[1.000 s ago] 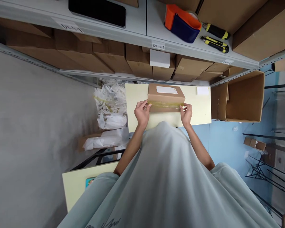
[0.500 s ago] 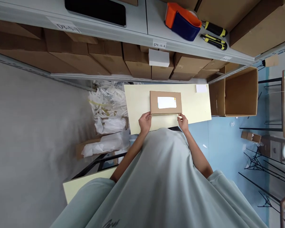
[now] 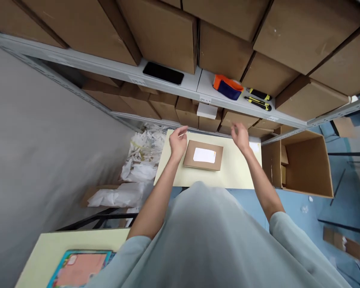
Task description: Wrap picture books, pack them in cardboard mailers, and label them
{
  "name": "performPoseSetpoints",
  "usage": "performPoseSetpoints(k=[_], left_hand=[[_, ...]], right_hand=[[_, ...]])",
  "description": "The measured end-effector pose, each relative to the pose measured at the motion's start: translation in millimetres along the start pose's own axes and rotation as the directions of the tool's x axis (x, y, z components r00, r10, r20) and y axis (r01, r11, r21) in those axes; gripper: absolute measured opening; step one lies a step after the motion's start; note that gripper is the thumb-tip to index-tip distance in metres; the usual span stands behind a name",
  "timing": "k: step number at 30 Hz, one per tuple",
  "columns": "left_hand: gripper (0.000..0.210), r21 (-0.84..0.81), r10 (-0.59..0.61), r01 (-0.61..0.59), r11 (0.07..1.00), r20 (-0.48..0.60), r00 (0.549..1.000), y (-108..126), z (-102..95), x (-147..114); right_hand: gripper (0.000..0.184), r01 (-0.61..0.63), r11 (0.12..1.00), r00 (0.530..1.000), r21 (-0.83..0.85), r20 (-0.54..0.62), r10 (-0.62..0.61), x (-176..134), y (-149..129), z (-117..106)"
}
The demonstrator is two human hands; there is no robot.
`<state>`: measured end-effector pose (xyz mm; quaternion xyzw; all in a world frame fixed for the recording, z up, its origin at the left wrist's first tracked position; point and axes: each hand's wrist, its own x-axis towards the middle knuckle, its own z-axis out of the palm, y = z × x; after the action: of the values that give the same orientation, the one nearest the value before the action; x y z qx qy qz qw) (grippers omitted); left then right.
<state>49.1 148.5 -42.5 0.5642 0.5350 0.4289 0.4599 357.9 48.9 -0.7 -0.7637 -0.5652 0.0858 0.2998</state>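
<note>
A flat brown cardboard box (image 3: 190, 162) with a white label (image 3: 204, 155) on its top lies a little askew on the pale yellow table (image 3: 168, 176). Both hands are off it. My left hand (image 3: 178, 142) is raised just beyond the box's left end, fingers loosely bent and thumb apart, with nothing plainly held. To the right of the box, my right hand (image 3: 240, 137) is lifted towards the shelf, its fingers loosely curved and apart, holding nothing that I can see.
Ahead, the metal shelf (image 3: 195, 94) bears brown cartons, a black phone (image 3: 163, 73), an orange and blue tape dispenser (image 3: 228, 87) and yellow-black cutters (image 3: 258, 103). A large open carton (image 3: 307, 164) stands right, white wrapping scraps (image 3: 148, 146) left. A colourful flat package (image 3: 84, 266) lies behind.
Both hands have let go of the box's near corners and moved forward and up, apart from it. The box now sits slightly turned. My view has tilted up, showing more shelf.
</note>
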Motion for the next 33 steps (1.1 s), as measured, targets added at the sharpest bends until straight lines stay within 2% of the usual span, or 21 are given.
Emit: performPoseSetpoints(k=[2, 4, 6, 8, 11, 14, 17, 19, 20, 21, 23, 24, 26, 29, 33], left_hand=[[0.041, -0.037, 0.131, -0.130, 0.991, 0.020, 0.991, 51, 34.5, 18], [0.040, -0.041, 0.260, -0.258, 0.965, 0.070, 0.963, 100, 72.1, 32], [0.042, -0.006, 0.337, -0.339, 0.941, 0.114, 0.935, 143, 106.3, 42], [0.042, 0.049, 0.336, -0.347, 0.937, 0.153, 0.929, 175, 131.1, 45], [0.039, 0.125, 0.308, -0.332, 0.935, 0.178, 0.935, 198, 144.8, 39], [0.037, 0.142, 0.301, -0.323, 0.936, 0.154, 0.941, 195, 135.2, 25], [0.035, 0.087, 0.278, -0.283, 0.955, 0.067, 0.958, 173, 118.7, -1], [0.033, 0.021, 0.248, -0.248, 0.968, -0.003, 0.969, 150, 111.5, -29], [0.030, -0.012, 0.238, -0.238, 0.971, -0.030, 0.971, 137, 109.8, -47], [0.027, -0.041, 0.235, -0.237, 0.971, -0.048, 0.971, 124, 109.2, -66], [0.022, -0.078, 0.244, -0.248, 0.966, -0.061, 0.968, 101, 110.4, -108], [0.020, -0.083, 0.247, -0.251, 0.964, -0.062, 0.967, 91, 111.5, -128], [0.018, -0.073, 0.230, -0.235, 0.969, -0.075, 0.970, 74, 113.1, -166], [0.022, -0.053, 0.158, -0.164, 0.985, -0.101, 0.982, 55, 111.1, -208], [0.033, -0.076, 0.044, -0.047, 0.996, -0.041, 0.998, 36, 98.8, -243]], right_hand=[[0.047, 0.143, 0.987, 0.988, -0.070, -0.045, -0.147, 65, -15, -19], [0.050, 0.189, 0.967, 0.979, -0.171, -0.043, -0.199, 120, -34, -32], [0.050, 0.148, 0.939, 0.989, -0.311, 0.038, -0.144, 161, -54, -38], [0.050, 0.090, 0.902, 0.989, -0.421, 0.146, -0.031, 185, -72, -40], [0.058, 0.039, 0.891, 0.958, -0.453, 0.269, 0.095, 199, -88, -40], [0.054, 0.020, 0.930, 0.953, -0.368, 0.290, 0.094, 196, -88, -40], [0.049, 0.056, 0.983, 0.972, -0.175, 0.235, -0.014, 167, -72, -37], [0.048, 0.094, 0.990, 0.973, 0.102, 0.200, -0.113, 127, -55, -33], [0.049, 0.093, 0.949, 0.972, 0.301, 0.181, -0.152, 100, -46, -30], [0.055, 0.073, 0.872, 0.969, 0.483, 0.171, -0.176, 71, -38, -28], [0.064, -0.001, 0.693, 0.965, 0.721, 0.182, -0.187, 10, -25, -24], [0.065, -0.055, 0.625, 0.965, 0.779, 0.202, -0.167, -20, -20, -23], [0.063, -0.160, 0.542, 0.957, 0.825, 0.264, -0.119, -72, -16, -21], [0.062, -0.268, 0.518, 0.939, 0.812, 0.341, -0.049, -127, -14, -15], [0.066, -0.341, 0.515, 0.918, 0.787, 0.397, 0.001, -170, -11, -4]])
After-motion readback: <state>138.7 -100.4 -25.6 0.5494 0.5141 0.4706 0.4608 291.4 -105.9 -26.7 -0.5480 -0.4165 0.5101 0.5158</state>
